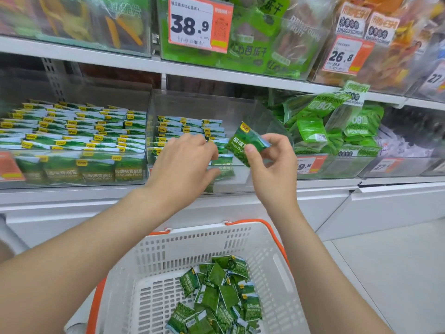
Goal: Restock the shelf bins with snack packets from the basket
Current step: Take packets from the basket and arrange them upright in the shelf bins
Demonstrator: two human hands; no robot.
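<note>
Pinching one green pea packet (243,140) between thumb and fingertips of the right hand (272,165), just in front of the clear middle bin (204,102). Gripping it near the lower edge, printed face toward the camera, probably for checking the flavour and squaring it with the standing rows (190,126) before slotting in. Reaching into that bin with the left hand (185,162), fingers bent down onto the front rows, thumb spread below; hard telling from here whether pinching a packet or only pressing the rows back for room. Keeping the basket (192,239) low and close beneath both arms, for short trips up to the shelf. Leaving a loose heap of packets (216,290) toward its right side, so plenty of restocking ahead. Steering clear of the neighbouring garlic-flavour bin (72,121) on the left.
</note>
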